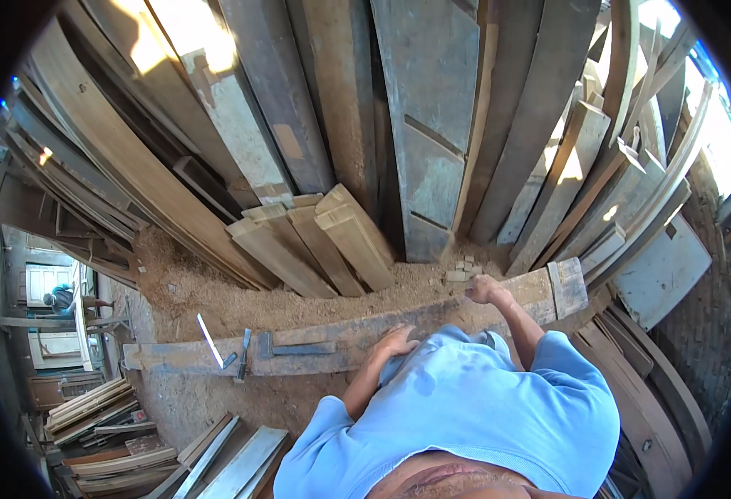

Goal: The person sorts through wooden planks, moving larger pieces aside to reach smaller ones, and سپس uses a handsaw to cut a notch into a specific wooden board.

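Two hands at the long plank [357, 333], and here's where I stand! My right hand [485, 289] is over its far edge, fingers curled in, knuckles up; whether anything is pinched underneath, I can't tell. My left hand [396, 341] lies loose by the near edge, fingers laid out, no object showing in it; plank or leg beneath, hard to say.

Right beside that curled hand, there they are: the small wood blocks [463, 270], heaped on the sawdust [419, 274] just past the plank. They look cut to size already, so I'd call that portion done. What's left? The short boards [325, 251] lean at full length, unheld, so they seem untouched. No tool shows in my grip, so I'd judge this a pause between cuts, or a sorting moment; the final tally I can't read from here.

Now the count! One plank under me. Roughly half a dozen blocks, too bunched to swear by. At least four short boards, overlapping. Three tools lying toward my left: one dark flat tool [299, 349], one narrow blue-grey tool [244, 353], one white-bladed tool [210, 339]. Behind, many tall boards [436, 100], too crowded to number. And one other person [63, 299], far off left!
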`<state>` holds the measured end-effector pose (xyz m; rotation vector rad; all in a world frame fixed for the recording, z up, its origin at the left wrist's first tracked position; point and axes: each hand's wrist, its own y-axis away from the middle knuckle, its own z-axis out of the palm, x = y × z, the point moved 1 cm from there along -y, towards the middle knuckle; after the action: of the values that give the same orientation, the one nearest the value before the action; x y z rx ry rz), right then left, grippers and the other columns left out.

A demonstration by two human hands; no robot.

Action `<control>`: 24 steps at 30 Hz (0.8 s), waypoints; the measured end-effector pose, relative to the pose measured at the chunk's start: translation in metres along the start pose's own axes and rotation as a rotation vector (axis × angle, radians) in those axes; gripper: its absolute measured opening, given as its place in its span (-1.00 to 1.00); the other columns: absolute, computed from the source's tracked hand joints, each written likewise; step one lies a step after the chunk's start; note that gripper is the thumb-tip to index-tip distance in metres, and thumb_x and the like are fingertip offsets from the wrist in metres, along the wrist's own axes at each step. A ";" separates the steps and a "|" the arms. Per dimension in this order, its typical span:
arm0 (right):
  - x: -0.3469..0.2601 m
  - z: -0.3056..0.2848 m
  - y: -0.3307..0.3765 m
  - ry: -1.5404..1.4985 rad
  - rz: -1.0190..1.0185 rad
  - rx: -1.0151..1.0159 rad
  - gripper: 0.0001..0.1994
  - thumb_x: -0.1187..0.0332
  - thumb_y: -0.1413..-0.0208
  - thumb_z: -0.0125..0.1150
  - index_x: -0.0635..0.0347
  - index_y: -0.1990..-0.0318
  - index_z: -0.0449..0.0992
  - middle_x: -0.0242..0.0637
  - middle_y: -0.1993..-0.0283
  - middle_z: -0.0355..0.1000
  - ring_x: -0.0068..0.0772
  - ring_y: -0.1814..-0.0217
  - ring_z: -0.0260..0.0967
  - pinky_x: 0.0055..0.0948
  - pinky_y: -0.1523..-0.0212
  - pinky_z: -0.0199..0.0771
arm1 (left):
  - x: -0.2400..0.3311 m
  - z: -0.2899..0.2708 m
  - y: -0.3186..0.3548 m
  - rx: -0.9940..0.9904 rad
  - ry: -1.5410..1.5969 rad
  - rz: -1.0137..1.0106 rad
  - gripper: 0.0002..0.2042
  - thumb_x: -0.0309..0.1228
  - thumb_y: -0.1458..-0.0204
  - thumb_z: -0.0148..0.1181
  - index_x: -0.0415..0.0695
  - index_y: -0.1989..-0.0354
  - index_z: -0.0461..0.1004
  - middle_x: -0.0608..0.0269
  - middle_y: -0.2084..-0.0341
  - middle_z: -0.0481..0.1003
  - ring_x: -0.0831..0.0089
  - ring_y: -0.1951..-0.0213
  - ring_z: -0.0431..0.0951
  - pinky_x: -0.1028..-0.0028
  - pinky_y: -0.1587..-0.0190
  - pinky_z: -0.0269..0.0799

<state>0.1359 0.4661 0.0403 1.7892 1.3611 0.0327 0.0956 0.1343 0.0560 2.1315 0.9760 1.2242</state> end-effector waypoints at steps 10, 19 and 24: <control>-0.054 -0.043 -0.036 -0.246 -0.279 0.303 -0.73 0.18 -0.12 0.15 0.16 0.21 0.62 0.04 0.16 0.57 0.12 0.05 0.54 -0.08 0.05 0.55 | 0.014 -0.038 -0.010 0.347 0.171 0.035 -0.34 -0.08 -0.11 0.24 -0.19 -0.33 0.31 -0.18 -0.29 0.33 -0.06 -0.35 0.27 0.18 -0.41 0.15; 0.046 0.107 -0.004 0.265 -0.301 -0.037 -0.67 0.21 -0.15 -0.02 0.23 0.36 0.63 0.14 0.16 0.55 0.15 0.08 0.53 -0.02 0.04 0.52 | -0.026 0.018 0.048 0.267 0.175 -0.158 -0.28 -0.07 -0.10 0.23 -0.10 -0.40 0.21 -0.12 -0.36 0.25 0.00 -0.42 0.16 0.16 -0.45 0.07; 0.049 0.144 0.007 0.198 -0.315 -0.125 -0.68 0.21 -0.12 0.04 0.28 0.40 0.61 0.05 0.31 0.56 -0.03 0.25 0.57 -0.11 0.18 0.54 | -0.050 0.021 0.083 0.338 0.299 -0.246 -0.25 -0.04 -0.08 0.26 -0.10 -0.41 0.20 -0.12 -0.36 0.24 0.00 -0.42 0.15 0.15 -0.44 0.07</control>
<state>0.2318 0.4172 -0.0673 1.4820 1.7305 0.1249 0.1245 0.0419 0.0785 2.0200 1.6248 1.3511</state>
